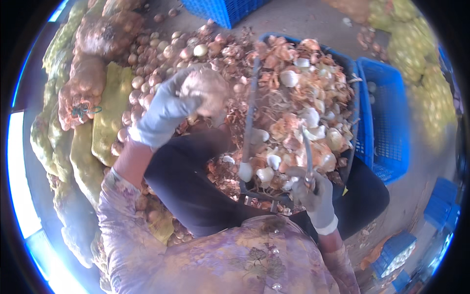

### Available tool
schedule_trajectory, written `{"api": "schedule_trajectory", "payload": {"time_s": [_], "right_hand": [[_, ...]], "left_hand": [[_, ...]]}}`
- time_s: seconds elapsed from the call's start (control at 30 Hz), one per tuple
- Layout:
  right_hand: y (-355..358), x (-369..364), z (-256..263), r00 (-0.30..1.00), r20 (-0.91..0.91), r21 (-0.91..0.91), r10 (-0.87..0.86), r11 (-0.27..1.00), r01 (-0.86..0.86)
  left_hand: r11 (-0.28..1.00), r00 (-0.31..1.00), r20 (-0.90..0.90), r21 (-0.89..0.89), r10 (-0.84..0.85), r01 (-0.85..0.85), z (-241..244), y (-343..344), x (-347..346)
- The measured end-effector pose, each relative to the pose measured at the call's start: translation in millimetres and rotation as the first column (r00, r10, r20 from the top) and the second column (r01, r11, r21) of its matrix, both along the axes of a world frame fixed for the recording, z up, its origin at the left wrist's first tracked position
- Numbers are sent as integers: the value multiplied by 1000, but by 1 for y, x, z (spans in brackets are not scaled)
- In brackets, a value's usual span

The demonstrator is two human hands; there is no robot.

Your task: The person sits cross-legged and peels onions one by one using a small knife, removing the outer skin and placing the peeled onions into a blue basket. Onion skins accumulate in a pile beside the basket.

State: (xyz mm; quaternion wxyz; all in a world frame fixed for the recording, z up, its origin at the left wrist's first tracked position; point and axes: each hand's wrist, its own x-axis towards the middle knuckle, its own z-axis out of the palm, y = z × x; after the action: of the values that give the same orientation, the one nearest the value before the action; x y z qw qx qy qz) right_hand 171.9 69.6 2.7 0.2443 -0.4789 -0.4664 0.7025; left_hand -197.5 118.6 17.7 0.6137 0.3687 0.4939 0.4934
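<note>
My left hand [167,104], in a pale glove, grips a brownish onion [206,90] with dry skin on it, blurred and held up left of the crate. My right hand [317,196], also gloved, is closed around the handle of a knife [307,152]. The slim blade points away from me over the heap of onion skins [282,128]. Those skins, mixed with white outer layers, fill a dark crate [352,99] with a blue far rim, set between my legs.
Loose unpeeled onions [145,82] cover the floor to the left. Full mesh sacks [88,77] line that side, and more yellow sacks [422,81] stand far right. A blue plastic crate [389,121] sits beside the skins; another blue crate [220,11] is ahead.
</note>
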Motion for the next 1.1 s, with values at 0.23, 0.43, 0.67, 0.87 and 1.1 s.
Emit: {"api": "schedule_trajectory", "payload": {"time_s": [0.23,0.43,0.67,0.87,1.1], "right_hand": [[-2,-11,5,873,-359,-203,-330,941,272],[-9,30,10,957,-195,15,-216,975,223],[-27,91,26,999,6,372,41,928,-40],[-43,87,30,943,251,439,218,843,-312],[-44,69,27,895,427,442,129,834,-331]], "left_hand": [[989,942,301,78,-147,130,15,-46,162],[997,971,237,-51,-36,49,-1,-78,209],[983,992,-30,139,125,-119,7,-85,216],[923,964,-78,318,254,-217,1,-86,219],[849,641,-669,526,377,49,5,-81,197]]}}
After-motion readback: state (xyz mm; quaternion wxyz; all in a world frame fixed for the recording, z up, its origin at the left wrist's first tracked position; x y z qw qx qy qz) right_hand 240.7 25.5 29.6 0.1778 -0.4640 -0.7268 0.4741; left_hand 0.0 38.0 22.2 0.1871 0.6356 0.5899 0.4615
